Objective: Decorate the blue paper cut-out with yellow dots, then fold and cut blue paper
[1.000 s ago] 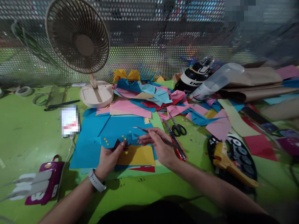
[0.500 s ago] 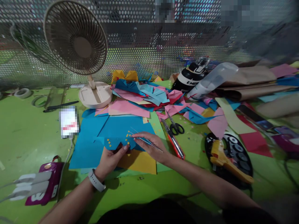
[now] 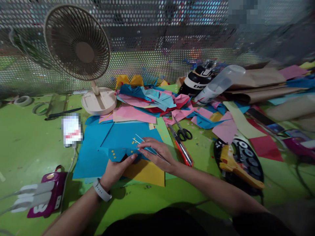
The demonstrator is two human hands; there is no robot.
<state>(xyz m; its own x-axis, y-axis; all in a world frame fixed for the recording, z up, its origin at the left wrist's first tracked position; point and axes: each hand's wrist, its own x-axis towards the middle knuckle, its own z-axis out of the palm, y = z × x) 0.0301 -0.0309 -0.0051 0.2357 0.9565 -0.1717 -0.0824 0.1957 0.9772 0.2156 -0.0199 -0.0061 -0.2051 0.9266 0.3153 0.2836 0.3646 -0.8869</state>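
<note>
Two hands are meeting over a blue sheet [image 3: 123,137] near the front of the green worktop [image 3: 29,144]. The right hand [image 3: 157,154] is pinching tweezers [image 3: 145,146] in closed fingers [image 3: 147,149], and the thin tips are pointing up and left over the blue paper, close to a few tiny yellow squares [image 3: 134,141] lying on it. The left hand [image 3: 115,170], with a pale watch [image 3: 101,191] on its wrist, is gripping the near edge of a folded blue piece [image 3: 118,153] dotted with more yellow squares; its thumb is pressing on top and the other fingers are hiding beneath. A yellow sheet [image 3: 147,172] is lying under both hands, just toward the person.

Just right of the right hand, a red-handled cutter [image 3: 183,150] and black scissors [image 3: 183,131] are lying on the worktop. Beyond the blue sheet, a heap of pink, blue and red scraps [image 3: 152,103] is spreading toward a desk fan [image 3: 78,46] at the back left. A yellow glue gun [image 3: 236,167] is resting on a dark round tray [image 3: 251,157] well to the right. A purple power strip [image 3: 46,196] is sitting at the near left.
</note>
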